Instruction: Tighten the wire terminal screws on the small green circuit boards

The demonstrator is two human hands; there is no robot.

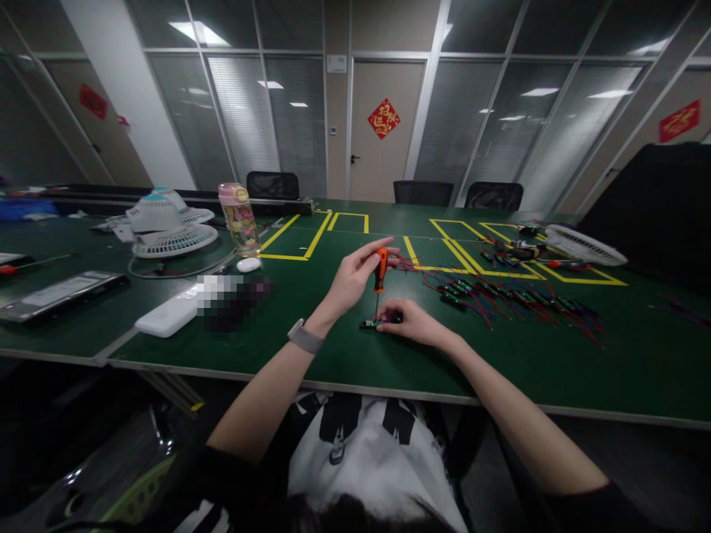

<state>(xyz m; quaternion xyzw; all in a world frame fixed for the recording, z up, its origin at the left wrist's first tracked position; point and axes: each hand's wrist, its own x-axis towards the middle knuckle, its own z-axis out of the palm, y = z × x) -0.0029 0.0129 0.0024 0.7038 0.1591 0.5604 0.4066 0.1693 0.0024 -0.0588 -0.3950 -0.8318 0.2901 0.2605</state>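
My left hand (pixel 355 272) has its thumb and fingers about the orange-and-black handle of a screwdriver (pixel 381 274), some fingers stretched out past it. The screwdriver stands upright, and its thin shaft runs down to a small dark circuit board (pixel 367 325) on the green table. My right hand (pixel 409 321) pinches the right end of that board beside the screwdriver's tip. The tip itself is too small to make out clearly. Several similar circuit boards with red and blue wires (pixel 505 292) lie to the right of my hands.
On the left are white fan parts (pixel 175 240), a pink-lidded bottle (pixel 240 220), a white power-bank-like block (pixel 169 314) and a flat metal-topped box (pixel 64 295). A white fan grille (pixel 583 246) lies at right. Yellow tape (pixel 283 257) marks the green table (pixel 311 355).
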